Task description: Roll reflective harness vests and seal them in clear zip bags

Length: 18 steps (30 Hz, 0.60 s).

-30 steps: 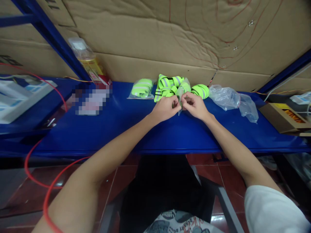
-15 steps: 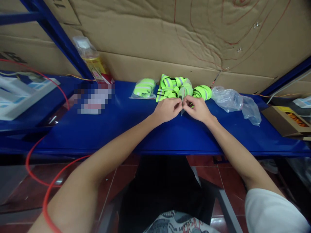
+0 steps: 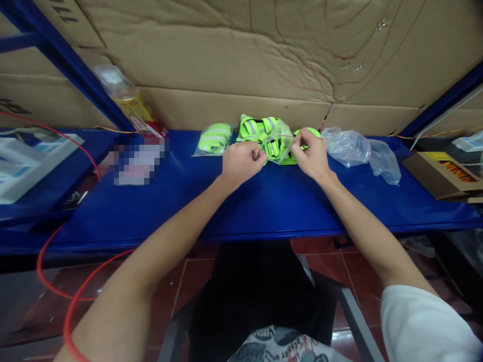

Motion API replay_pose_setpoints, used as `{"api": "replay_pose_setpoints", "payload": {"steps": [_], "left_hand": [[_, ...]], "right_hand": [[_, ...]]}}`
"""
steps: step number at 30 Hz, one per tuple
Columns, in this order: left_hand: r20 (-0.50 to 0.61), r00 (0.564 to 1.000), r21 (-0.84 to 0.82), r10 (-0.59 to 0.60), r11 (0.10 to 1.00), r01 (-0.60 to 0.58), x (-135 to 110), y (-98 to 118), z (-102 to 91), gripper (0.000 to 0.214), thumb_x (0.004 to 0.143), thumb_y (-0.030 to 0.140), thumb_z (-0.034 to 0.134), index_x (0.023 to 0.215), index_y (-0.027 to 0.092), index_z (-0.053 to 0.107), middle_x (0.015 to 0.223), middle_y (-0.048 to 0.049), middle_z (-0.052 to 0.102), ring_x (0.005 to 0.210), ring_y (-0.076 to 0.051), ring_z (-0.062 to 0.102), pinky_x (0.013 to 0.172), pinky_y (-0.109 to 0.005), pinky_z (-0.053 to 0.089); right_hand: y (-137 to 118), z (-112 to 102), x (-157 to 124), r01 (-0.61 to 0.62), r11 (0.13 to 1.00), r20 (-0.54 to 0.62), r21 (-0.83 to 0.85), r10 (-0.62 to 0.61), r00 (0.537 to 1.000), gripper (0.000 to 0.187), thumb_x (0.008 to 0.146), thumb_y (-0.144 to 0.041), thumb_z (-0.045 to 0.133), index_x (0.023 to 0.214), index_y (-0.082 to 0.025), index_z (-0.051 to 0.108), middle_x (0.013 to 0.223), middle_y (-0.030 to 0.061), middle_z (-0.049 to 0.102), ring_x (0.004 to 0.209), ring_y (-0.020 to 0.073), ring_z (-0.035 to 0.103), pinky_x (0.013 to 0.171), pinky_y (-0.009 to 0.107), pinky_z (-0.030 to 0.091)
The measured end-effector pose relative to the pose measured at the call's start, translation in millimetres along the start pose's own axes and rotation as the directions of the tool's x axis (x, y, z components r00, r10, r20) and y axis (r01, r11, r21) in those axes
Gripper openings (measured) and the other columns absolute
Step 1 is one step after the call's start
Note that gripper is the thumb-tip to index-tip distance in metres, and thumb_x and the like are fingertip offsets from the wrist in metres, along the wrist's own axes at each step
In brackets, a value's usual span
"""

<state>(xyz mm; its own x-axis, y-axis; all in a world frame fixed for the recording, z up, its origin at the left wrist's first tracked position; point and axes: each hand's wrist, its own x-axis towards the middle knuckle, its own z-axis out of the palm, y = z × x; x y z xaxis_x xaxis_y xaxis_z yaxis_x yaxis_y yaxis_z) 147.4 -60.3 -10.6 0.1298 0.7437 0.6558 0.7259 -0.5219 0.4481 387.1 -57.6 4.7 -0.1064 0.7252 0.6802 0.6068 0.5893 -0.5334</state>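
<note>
My left hand [image 3: 239, 162] and my right hand [image 3: 311, 155] each pinch one side of a small clear plastic bag [image 3: 278, 143], stretched open between them above the blue shelf [image 3: 264, 201]. Behind the bag lies a heap of neon-green reflective straps [image 3: 260, 131]. A rolled strap [image 3: 313, 132] peeks out behind my right hand. One strap packed in a clear bag [image 3: 212, 139] lies to the left of the heap.
A pile of empty clear bags [image 3: 358, 151] lies right of my hands. A cardboard box [image 3: 441, 178] sits at far right. A bottle [image 3: 126, 100] leans at the back left beside a blurred patch [image 3: 138, 158]. Red hose [image 3: 71, 296] loops below. Cardboard wall [image 3: 241, 60] behind.
My hands have drawn apart, from pinching together at the bag's mouth to holding it stretched open; both moved slightly up toward the strap heap.
</note>
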Motion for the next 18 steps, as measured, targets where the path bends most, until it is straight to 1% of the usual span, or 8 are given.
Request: {"api": "replay_pose_setpoints", "payload": {"steps": [2,4,6,9,11,13,16,18], "left_hand": [[-0.007,0.994,0.008,0.106,0.994,-0.106,-1,0,-2.5,0.019,0.088,0.023,0.072,0.073,0.022,0.061,0.093,-0.0074,0.072,0.090,-0.024,0.068,0.081,-0.038,0.056],[0.011,0.982,-0.011,0.189,0.982,-0.189,0,0,-5.4,0.003,0.092,0.024,0.073,0.092,0.023,0.071,0.127,-0.0123,0.071,0.119,-0.031,0.068,0.098,-0.044,0.059],[0.062,0.961,-0.043,0.269,0.963,-0.267,2,1,-7.3,0.013,0.098,0.023,0.069,0.110,0.024,0.075,0.153,-0.0137,0.062,0.141,-0.036,0.060,0.113,-0.051,0.055],[0.156,0.907,-0.052,0.392,0.920,-0.388,2,6,-6.3,0.026,0.106,0.022,0.056,0.123,0.028,0.075,0.169,-0.0081,0.053,0.159,-0.035,0.047,0.130,-0.057,0.044],[0.189,0.890,-0.016,0.416,0.907,-0.421,2,8,-3.0,0.033,0.108,0.021,0.050,0.129,0.029,0.074,0.175,-0.0053,0.049,0.166,-0.033,0.041,0.135,-0.058,0.039],[0.204,0.894,0.036,0.398,0.910,-0.413,1,8,1.2,0.039,0.109,0.018,0.048,0.140,0.027,0.071,0.181,-0.0082,0.042,0.167,-0.034,0.041,0.134,-0.058,0.041],[0.254,0.904,0.111,0.343,0.919,-0.379,1,4,7.7,0.050,0.107,0.015,0.050,0.156,0.025,0.062,0.182,-0.0168,0.038,0.155,-0.038,0.057,0.125,-0.057,0.054],[0.282,0.906,0.141,0.315,0.921,-0.364,2,-2,11.9,0.049,0.107,0.015,0.054,0.155,0.022,0.063,0.179,-0.0198,0.043,0.145,-0.038,0.067,0.120,-0.056,0.059]], "right_hand": [[-4,4,-2,0.016,1.000,0.007,0.010,-0.016,1.000,0.023,0.097,-0.030,0.065,0.080,-0.025,0.051,0.074,0.0022,0.059,0.071,0.0207,0.054,0.073,0.039,0.047],[-6,6,-3,0.044,0.999,0.004,0.002,-0.044,0.999,0.024,0.100,-0.032,0.063,0.080,-0.026,0.051,0.076,0.0030,0.060,0.073,0.0221,0.055,0.076,0.041,0.050],[-6,6,-2,0.084,0.996,-0.011,-0.013,-0.084,0.996,0.025,0.102,-0.035,0.061,0.081,-0.026,0.051,0.083,0.0054,0.064,0.081,0.0247,0.060,0.082,0.045,0.055],[-2,8,-2,0.129,0.991,-0.042,-0.025,-0.130,0.991,0.030,0.107,-0.046,0.057,0.086,-0.026,0.054,0.108,0.0119,0.072,0.105,0.0308,0.068,0.098,0.053,0.058],[1,10,-3,0.138,0.990,-0.054,-0.013,-0.139,0.989,0.035,0.110,-0.055,0.053,0.091,-0.026,0.057,0.126,0.0145,0.073,0.121,0.0333,0.068,0.103,0.055,0.060],[2,14,-5,0.153,0.988,-0.039,0.021,-0.152,0.988,0.039,0.111,-0.060,0.049,0.095,-0.026,0.058,0.136,0.0160,0.072,0.129,0.0338,0.068,0.103,0.055,0.062],[-2,19,-9,0.229,0.971,0.014,0.065,-0.230,0.973,0.038,0.114,-0.058,0.045,0.100,-0.026,0.062,0.144,0.0167,0.070,0.136,0.0339,0.068,0.110,0.058,0.061],[-10,22,-11,0.300,0.951,0.040,0.075,-0.304,0.952,0.037,0.115,-0.056,0.044,0.104,-0.027,0.064,0.152,0.0154,0.067,0.142,0.0338,0.066,0.119,0.062,0.056]]}}
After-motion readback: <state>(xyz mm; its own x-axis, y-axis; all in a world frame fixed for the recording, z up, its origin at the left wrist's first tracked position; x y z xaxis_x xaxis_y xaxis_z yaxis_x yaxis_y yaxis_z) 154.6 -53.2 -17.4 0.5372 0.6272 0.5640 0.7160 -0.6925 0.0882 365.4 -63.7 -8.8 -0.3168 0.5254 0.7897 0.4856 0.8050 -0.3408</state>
